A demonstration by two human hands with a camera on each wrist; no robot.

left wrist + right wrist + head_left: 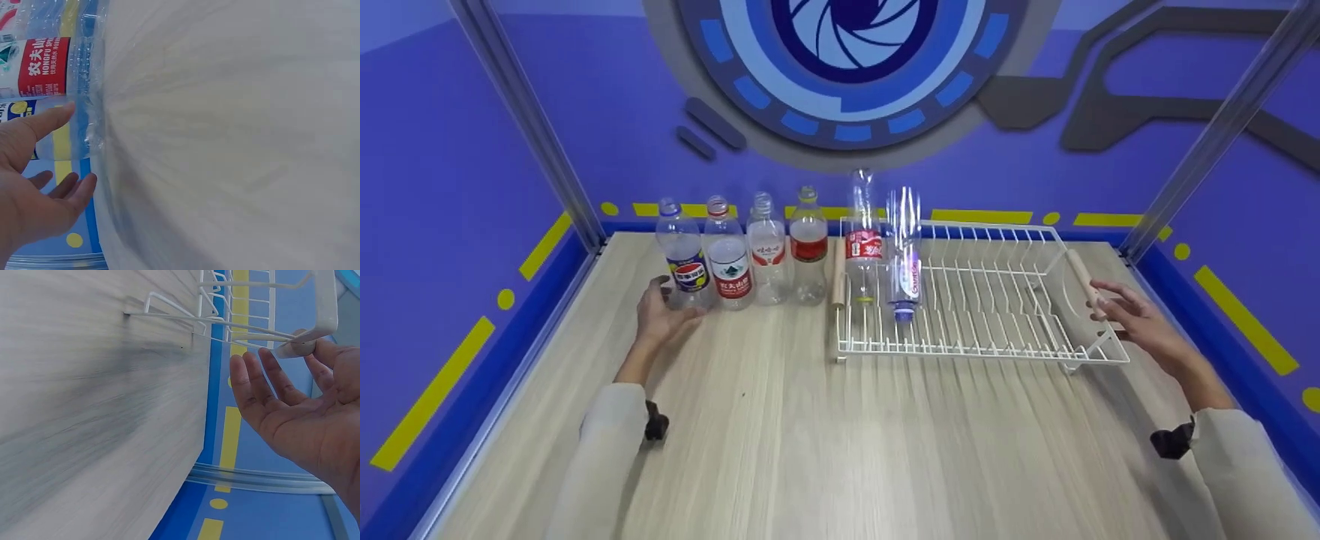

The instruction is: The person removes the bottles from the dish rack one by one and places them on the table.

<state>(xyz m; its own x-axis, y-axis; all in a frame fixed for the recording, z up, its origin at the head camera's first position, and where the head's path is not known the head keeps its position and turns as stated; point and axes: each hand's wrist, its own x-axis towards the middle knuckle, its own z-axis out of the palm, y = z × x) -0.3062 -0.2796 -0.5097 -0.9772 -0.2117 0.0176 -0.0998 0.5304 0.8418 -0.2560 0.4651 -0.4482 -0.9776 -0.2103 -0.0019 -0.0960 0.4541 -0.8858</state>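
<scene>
A clear plastic bottle with a dark-blue label (690,274) stands at the left end of a row. My left hand (660,311) is beside its base, thumb across the front and fingers loosely bent. In the left wrist view those fingers (76,191) appear apart from the bottle. My right hand (1136,319) is at the right end of a white wire dish rack (982,351). Its thumb and index finger pinch the rack's wooden handle (1084,274), while the other fingers extend loosely. Neck down in the rack lean a red-labelled bottle (863,245) and a purple-capped bottle (905,277).
Along the row stand a red-and-white-labelled bottle (731,274), a bottle with red print (768,259) and a red-labelled bottle (810,251), all uncapped. Blue panels (585,112) enclose the wooden table (810,450) at the back and sides.
</scene>
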